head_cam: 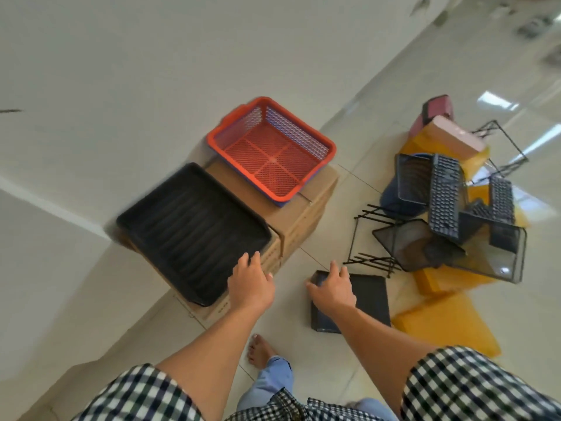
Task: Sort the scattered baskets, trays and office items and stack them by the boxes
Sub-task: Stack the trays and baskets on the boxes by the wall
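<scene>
No writing legible; print on the cardboard boxes (303,214) is too blurred to read. Ribbed black tray (194,229) lies on the near box at 9 o'clock, its near corner overhanging. Red lattice basket (270,150) sits on the far box at 12.

Left hand (250,281): fingers relaxed and straight, at the tray's near-right rim. Right hand (334,287): fingers splayed on the far-left corner of a flat black folder (367,299) on the glossy tile floor (303,354).

At 3 o'clock is a pile of keyboards (444,196), mesh trays (419,238) and yellow envelopes (446,320). Bare floor separates the boxes from the pile.
</scene>
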`<state>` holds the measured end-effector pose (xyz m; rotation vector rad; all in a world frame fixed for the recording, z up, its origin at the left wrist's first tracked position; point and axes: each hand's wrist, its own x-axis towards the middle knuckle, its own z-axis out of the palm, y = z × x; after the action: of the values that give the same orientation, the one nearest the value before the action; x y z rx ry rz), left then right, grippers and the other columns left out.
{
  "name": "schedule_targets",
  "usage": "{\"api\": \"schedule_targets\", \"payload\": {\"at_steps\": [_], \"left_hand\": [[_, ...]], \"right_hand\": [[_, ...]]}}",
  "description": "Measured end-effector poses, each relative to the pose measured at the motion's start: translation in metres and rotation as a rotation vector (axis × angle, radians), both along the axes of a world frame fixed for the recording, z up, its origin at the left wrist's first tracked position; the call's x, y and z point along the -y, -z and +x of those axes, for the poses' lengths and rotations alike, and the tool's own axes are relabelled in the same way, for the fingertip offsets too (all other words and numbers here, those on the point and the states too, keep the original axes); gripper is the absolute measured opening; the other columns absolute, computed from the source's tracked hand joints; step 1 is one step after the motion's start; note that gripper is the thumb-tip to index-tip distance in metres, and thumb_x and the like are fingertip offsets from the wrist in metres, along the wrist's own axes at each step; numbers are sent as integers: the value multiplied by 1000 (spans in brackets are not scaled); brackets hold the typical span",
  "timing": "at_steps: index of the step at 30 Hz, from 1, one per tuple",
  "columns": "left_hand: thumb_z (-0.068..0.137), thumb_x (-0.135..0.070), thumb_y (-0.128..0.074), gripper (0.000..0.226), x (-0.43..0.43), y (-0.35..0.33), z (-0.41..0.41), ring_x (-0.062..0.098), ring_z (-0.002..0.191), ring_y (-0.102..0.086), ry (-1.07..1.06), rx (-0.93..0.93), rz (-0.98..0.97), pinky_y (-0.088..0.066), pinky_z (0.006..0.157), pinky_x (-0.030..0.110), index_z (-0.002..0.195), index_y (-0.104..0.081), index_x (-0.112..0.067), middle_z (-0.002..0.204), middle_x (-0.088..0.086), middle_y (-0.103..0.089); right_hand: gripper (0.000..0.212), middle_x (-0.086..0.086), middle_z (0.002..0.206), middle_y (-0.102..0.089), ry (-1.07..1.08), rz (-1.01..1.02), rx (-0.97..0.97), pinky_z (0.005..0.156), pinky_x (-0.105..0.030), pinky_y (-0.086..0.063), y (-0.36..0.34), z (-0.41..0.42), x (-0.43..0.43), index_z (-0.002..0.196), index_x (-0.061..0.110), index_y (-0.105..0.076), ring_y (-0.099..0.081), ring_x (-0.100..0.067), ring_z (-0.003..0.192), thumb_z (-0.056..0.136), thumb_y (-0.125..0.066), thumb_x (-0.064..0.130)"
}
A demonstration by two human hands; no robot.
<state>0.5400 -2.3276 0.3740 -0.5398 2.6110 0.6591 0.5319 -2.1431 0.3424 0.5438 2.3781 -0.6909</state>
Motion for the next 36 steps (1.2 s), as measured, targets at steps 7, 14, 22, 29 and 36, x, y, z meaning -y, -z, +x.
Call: {"api": "schedule_targets", "payload": {"at_steps": [7,14,22,29,36], "left_hand": [[100,-44,-52,74,-112,-3,31,27,152,-17,190,95,-42,-24,121,45,161,-15,-23,166,5,-14],[100,-43,-52,75,-261,0,88,28,150,-23,384,158,-30,-26,120,43,160,-15,-20,165,7,-17],[98,-43,-56,78,-418,-15,127,28,152,-17,623,141,-6,-19,120,49,161,-11,-25,167,4,-12],[98,-42,-56,78,-490,-23,117,27,151,-19,733,86,-16,-25,120,50,160,-12,-23,166,6,-17],[98,-42,-57,79,-546,2,77,28,150,-23,749,106,-9,-25,118,52,160,-13,-22,165,6,-18]], "right_hand": [[93,-6,170,-2,224,-16,13,120,-54,-28,4,69,-121,162,24,-5,-16,-29,154,94,-65,47],[95,-9,169,-5,416,-10,-52,121,-43,-26,-7,161,-256,162,17,-9,-13,-27,155,93,-66,48],[97,-8,169,-4,698,32,-110,121,-48,-27,-26,238,-387,162,21,-5,-17,-29,154,92,-66,48],[98,-9,169,-7,762,18,-170,120,-46,-30,-32,237,-447,162,21,-5,-18,-28,153,91,-65,50],[98,-9,169,-6,800,15,-159,120,-46,-28,-20,196,-501,162,21,-3,-18,-29,153,92,-65,50]]}}
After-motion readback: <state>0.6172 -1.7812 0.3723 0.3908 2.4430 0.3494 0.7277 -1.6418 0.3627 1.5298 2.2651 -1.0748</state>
